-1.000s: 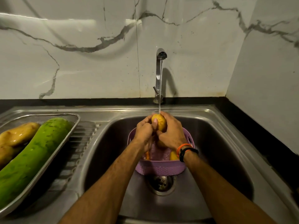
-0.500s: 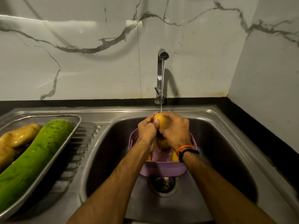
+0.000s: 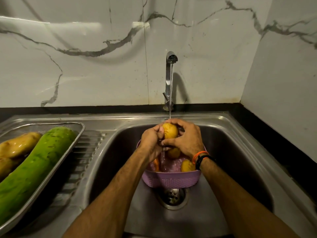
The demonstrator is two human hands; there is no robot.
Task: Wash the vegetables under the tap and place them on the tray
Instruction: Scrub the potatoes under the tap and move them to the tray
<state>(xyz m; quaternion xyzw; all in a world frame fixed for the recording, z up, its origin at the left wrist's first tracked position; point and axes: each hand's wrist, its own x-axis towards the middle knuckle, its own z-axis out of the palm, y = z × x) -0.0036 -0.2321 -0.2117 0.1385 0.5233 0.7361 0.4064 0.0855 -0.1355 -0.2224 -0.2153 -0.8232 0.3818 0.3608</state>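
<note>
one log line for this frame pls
stage: washing | left hand + right hand: grip potato under tap | tray: gourd

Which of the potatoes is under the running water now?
The potato gripped between the left hand and right hand, directly beneath the tap. The others lie lower in the purple basket or on the tray.
</note>
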